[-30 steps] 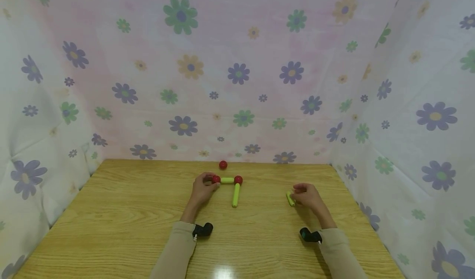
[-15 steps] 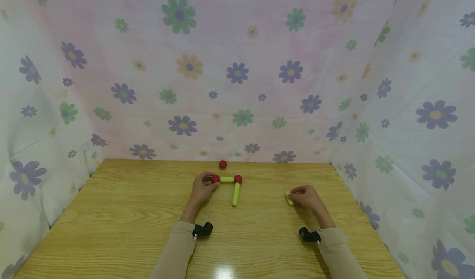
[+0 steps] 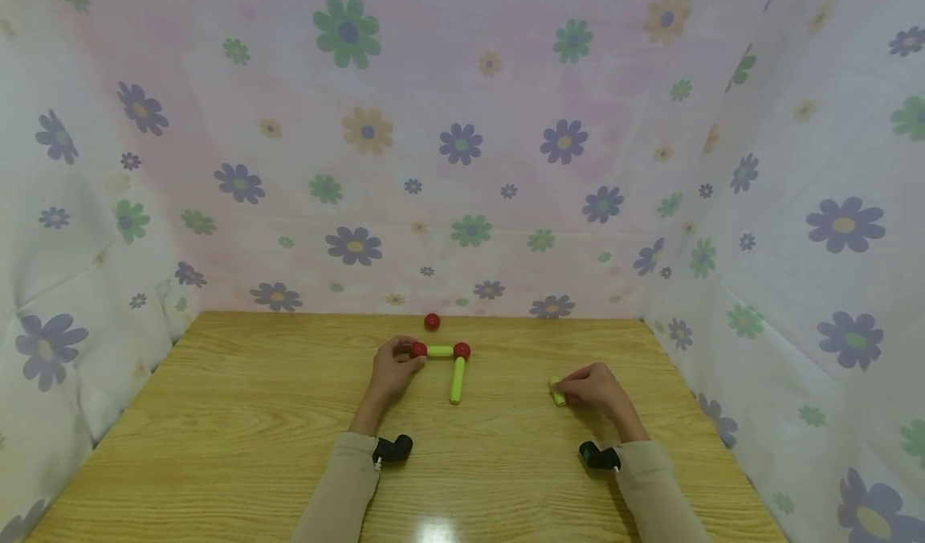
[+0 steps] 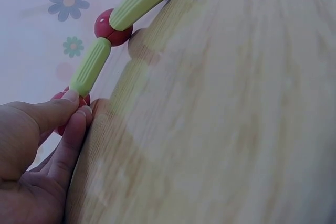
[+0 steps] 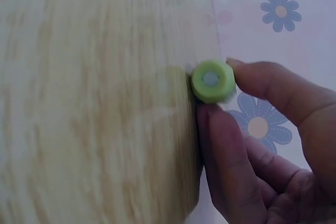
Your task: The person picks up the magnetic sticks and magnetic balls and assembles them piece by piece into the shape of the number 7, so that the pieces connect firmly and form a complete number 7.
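My left hand (image 3: 393,373) pinches a red ball (image 3: 419,351) between thumb and fingers. From that ball a short yellow-green rod (image 3: 440,352) runs right to a second red ball (image 3: 462,351). A longer yellow-green rod (image 3: 456,381) joins the second ball and points toward the front of the table, forming a corner. Farther right, my right hand (image 3: 594,385) holds a loose yellow-green rod (image 5: 212,82) between thumb and fingers. Its end shows a round grey metal centre in the right wrist view. Much of this rod's side is hidden behind the fingers in the head view.
A third red ball (image 3: 432,321) lies near the back edge of the wooden table (image 3: 238,414), behind the joined pieces. Flowered cloth (image 3: 470,165) hangs at the back and both sides. Each wrist wears a small black camera (image 3: 393,448).
My right hand has closed its fingers on the loose rod and moved it slightly left. The left hand and the joined pieces have stayed in place.
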The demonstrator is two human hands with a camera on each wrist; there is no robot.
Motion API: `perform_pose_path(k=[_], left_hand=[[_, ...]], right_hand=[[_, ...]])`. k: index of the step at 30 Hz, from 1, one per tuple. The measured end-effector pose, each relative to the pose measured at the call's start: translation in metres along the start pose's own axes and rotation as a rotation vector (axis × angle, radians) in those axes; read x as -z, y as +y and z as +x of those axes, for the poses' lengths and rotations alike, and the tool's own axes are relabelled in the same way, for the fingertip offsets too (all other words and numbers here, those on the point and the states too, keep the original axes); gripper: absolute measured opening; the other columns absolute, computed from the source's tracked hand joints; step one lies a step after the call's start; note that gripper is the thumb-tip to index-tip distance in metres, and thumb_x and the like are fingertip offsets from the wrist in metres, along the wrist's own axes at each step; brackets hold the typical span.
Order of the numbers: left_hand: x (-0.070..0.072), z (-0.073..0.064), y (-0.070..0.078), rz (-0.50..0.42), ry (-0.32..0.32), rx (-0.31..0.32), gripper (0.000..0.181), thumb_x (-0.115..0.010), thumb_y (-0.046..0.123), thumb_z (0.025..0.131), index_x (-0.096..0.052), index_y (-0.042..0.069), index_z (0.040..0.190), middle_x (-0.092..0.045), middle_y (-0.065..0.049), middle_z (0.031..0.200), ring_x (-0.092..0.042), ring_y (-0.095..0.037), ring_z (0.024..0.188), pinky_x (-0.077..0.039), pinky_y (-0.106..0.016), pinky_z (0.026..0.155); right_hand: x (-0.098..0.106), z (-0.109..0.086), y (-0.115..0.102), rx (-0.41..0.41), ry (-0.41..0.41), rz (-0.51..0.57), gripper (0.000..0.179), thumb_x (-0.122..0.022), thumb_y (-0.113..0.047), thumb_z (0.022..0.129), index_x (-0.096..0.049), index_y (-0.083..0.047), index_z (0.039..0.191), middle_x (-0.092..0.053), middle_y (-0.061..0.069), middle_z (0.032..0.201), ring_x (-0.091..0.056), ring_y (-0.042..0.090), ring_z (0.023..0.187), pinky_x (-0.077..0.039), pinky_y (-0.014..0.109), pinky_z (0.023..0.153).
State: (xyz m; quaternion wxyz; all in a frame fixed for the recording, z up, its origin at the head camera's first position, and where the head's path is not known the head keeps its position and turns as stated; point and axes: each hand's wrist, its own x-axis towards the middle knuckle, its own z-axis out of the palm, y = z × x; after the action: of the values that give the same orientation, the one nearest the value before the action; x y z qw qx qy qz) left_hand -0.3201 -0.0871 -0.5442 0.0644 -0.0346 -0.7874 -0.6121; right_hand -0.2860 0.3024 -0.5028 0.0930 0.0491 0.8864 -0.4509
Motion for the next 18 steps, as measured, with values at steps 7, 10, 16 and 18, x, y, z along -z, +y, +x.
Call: perform_pose_path(k=[7,10,16,18], left_hand=[[0.0004,-0.0005,-0.0005,-0.002,-0.002,-0.003,0.032,-0.076,0.001,0.093,-0.065,-0.004,0.123,-0.069,-0.027,0.116,-0.070,-0.036,0.099,-0.060,-0.042,0.085],[0.0003,-0.0006,-0.0008,0.000,-0.004,-0.002,0.032,-0.076,0.001,0.093,-0.065,-0.004,0.123,-0.069,-0.026,0.116,-0.070,-0.037,0.101,-0.060,-0.044,0.086],[0.0007,-0.0003,0.0010,0.003,-0.002,0.003,0.032,-0.075,0.001,0.093,-0.065,-0.005,0.123,-0.069,-0.027,0.117,-0.069,-0.037,0.102,-0.059,-0.044,0.087],[0.0006,-0.0003,0.0013,0.001,-0.002,0.004,0.032,-0.075,0.001,0.093,-0.065,-0.005,0.123,-0.069,-0.026,0.116,-0.069,-0.036,0.101,-0.059,-0.043,0.087]], right_hand=[[-0.0004,0.0028,0.0011,-0.031,-0.076,0.056,0.027,-0.081,-0.017,0.089,-0.077,0.008,0.100,-0.075,0.011,0.088,-0.072,0.016,0.077,-0.064,0.034,0.074],[-0.0009,0.0029,0.0011,-0.042,-0.092,0.063,0.028,-0.080,-0.017,0.090,-0.077,0.008,0.102,-0.075,0.010,0.089,-0.072,0.015,0.077,-0.064,0.033,0.075],[-0.0029,0.0005,-0.0026,-0.034,-0.105,0.021,0.028,-0.079,-0.016,0.088,-0.076,0.008,0.104,-0.076,0.010,0.093,-0.072,0.015,0.075,-0.063,0.033,0.072],[-0.0041,-0.0006,-0.0043,-0.022,-0.119,0.005,0.028,-0.079,-0.015,0.087,-0.077,0.007,0.103,-0.076,0.010,0.093,-0.073,0.016,0.074,-0.063,0.033,0.071]])
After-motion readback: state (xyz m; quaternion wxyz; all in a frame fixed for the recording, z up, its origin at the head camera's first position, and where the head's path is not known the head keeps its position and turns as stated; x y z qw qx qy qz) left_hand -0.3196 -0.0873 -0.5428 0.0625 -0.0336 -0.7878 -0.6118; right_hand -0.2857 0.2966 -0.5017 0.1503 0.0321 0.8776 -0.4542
